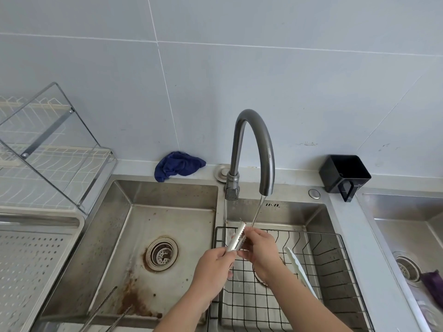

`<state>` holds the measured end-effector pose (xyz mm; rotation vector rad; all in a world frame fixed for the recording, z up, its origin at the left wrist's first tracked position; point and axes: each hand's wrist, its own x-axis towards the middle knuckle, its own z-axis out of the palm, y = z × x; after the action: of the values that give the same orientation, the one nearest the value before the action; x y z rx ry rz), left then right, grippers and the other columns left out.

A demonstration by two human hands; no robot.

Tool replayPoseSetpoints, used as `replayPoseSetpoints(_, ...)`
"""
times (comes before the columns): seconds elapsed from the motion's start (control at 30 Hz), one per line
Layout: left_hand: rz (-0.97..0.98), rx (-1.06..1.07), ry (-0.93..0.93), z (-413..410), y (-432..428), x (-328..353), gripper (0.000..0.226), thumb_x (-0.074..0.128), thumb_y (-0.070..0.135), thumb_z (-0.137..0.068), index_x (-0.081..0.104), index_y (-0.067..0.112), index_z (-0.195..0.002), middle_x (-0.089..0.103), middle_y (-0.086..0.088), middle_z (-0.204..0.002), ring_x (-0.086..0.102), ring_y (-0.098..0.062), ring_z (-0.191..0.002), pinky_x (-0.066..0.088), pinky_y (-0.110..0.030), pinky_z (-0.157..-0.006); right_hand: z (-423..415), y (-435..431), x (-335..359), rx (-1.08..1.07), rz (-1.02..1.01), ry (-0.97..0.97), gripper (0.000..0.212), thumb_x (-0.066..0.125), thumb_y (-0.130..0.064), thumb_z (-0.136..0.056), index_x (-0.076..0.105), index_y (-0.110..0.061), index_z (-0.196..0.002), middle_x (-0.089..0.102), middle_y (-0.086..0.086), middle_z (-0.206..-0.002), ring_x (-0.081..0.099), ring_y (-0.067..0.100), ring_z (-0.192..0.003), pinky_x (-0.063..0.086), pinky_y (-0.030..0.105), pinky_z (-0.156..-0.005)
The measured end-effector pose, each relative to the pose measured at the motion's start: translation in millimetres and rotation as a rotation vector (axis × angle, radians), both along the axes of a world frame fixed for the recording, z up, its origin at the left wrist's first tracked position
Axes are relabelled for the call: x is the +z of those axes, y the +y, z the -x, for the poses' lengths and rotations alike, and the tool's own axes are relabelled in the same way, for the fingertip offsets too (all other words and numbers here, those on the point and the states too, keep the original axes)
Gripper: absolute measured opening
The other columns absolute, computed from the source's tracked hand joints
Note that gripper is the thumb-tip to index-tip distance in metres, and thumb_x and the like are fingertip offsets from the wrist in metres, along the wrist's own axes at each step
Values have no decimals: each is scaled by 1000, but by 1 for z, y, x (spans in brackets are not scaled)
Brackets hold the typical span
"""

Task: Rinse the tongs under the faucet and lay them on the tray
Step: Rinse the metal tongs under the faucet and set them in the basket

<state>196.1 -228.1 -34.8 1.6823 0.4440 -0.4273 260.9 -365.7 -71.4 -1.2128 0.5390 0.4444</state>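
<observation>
Room: A wall of pale grey tiles stood behind a light counter [357,245] with steel sinks set in it.
Faucet: The dark curved faucet [254,140] rose in the middle of the frame, and a thin stream of water [257,212] ran down from its spout.
Tongs: The metal tongs [237,237] were in the air just below the spout, tilted, with the toothed end up. The water met them close to the right fingers.
Left hand: The left hand [213,264] gripped the lower handle end of the tongs with its fingers curled round it.
Right hand: The right hand [260,248] held the tongs higher up, its fingers closed on the toothed part, under the stream.
Basket: A black wire basket [335,257] sat in the middle basin, under both hands. A long white utensil [298,265] leaned inside it.
Left basin: The left basin [182,221] had brown rust stains near its round drain [161,254]. Two thin metal rods [103,305] lay at its lower edge.
Tray: The perforated metal tray [33,255] lay at the lower left of the frame, well apart from the tongs.
Rack: A white wire dish rack [55,159] with a clear cover stood at the left, behind the tray.
Other things: A blue cloth [178,165] lay crumpled on the counter left of the faucet. A black container [345,174] stood to the right of it. A purple cloth [432,285] lay in the right basin at the frame edge.
</observation>
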Motion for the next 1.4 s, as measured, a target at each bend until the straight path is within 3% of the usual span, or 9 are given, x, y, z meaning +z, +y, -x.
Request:
replayPoseSetpoints(0.2, -55, -27, 23, 4, 2, -5, 30, 57, 35, -94, 71, 10, -85, 62, 1, -72, 65, -12, -64, 48, -28, -62, 4, -3, 1, 26, 46, -28, 19, 53, 0, -94, 71, 4, -100, 75, 30, -103, 70, 33, -81, 56, 33, -56)
replayPoseSetpoints(0.37, -5, 36, 35, 2, 0, -3, 24, 58, 30, -96, 75, 19, -83, 69, -4, -77, 68, -15, -63, 47, -28, -55, 5, -4, 7, -1, -187, 12, 18, 55, -5, -96, 70, 3, -105, 76, 22, -101, 69, 25, -72, 50, 26, -50)
replayPoseSetpoints(0.6, 319, 164, 201, -10, 4, -3, 36, 53, 32, -99, 63, -3, -101, 74, -24, -79, 66, -32, -57, 49, -30, -45, 2, -2, 18, -59, -492, 117, 31, 54, -36, -101, 64, -16, -80, 54, 0, -68, 57, 13, -57, 37, 20, -37)
replayPoseSetpoints(0.73, 403, 219, 203, -12, 4, -11, 44, 47, 39, -102, 62, -1, -94, 69, -26, -74, 62, -32, -51, 47, -31, -45, 2, -2, 25, 26, -586, 61, 13, 58, -18, -97, 69, -11, -93, 62, 3, -77, 63, 15, -64, 41, 21, -41)
replayPoseSetpoints(0.93, 369, 201, 175, -17, -8, -9, 50, 42, 39, -104, 68, 1, -85, 67, -21, -67, 59, -28, -46, 47, -29, -42, -3, 0, 27, 25, -347, -22, 38, 55, -38, -103, 64, -12, -77, 58, 6, -65, 59, 18, -53, 34, 23, -36)
replayPoseSetpoints(1.07, 358, 210, 172, -21, -12, -9, 52, 45, 44, -104, 69, 1, -86, 63, -19, -62, 55, -27, -44, 45, -29, -42, 0, -7, 33, 134, -376, -153, 9, 69, -9, -91, 68, -7, -99, 68, 11, -82, 66, 21, -70, 42, 24, -46)
replayPoseSetpoints(1.23, 288, 219, 125, -26, -17, -14, 53, 42, 45, -105, 65, 0, -90, 63, -18, -59, 57, -28, -43, 47, -29, -42, -2, -6, 34, 95, -132, -152, 37, 54, -38, -105, 65, -9, -83, 67, 15, -73, 63, 25, -59, 39, 27, -44)
replayPoseSetpoints(1.37, 283, 241, 115, -28, -22, -17, 54, 43, 45, -105, 66, -2, -90, 59, -17, -56, 54, -27, -41, 44, -29, -40, 0, -10, 38, 101, -238, -211, 6, 77, -12, -85, 75, -12, -90, 72, 13, -86, 67, 21, -70, 46, 29, -56)
replayPoseSetpoints(1.4, 276, 244, 105, -29, -21, -17, 53, 44, 45, -105, 66, -1, -88, 59, -17, -55, 54, -27, -41, 44, -29, -40, 2, -10, 41, 116, -219, -220, 10, 78, -9, -80, 76, -14, -89, 73, 12, -87, 69, 21, -71, 49, 29, -57)
